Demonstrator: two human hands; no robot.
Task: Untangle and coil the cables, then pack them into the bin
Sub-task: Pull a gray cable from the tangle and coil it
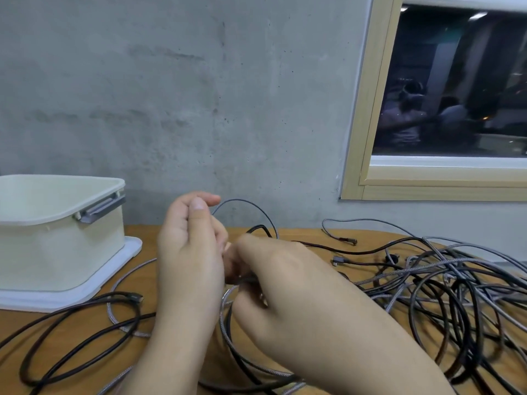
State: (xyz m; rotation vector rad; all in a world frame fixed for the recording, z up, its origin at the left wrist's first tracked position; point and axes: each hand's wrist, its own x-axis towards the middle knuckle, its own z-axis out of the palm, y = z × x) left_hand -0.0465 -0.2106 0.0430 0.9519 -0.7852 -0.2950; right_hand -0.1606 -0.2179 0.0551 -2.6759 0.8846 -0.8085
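Cable (pixel 248 205) pinched between left hand (pixel 189 252), right hand (pixel 273 283).

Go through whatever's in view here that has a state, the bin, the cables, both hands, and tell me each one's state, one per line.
bin: upright on the table, open-topped, no cable visible inside.
cable pile: tangled, loose on the table at right.
black cable: loosely looped on the table, not packed.
grey cable: arched up, held between the hands.
left hand: fingers curled, pinching the grey cable.
right hand: fingers curled round cable.
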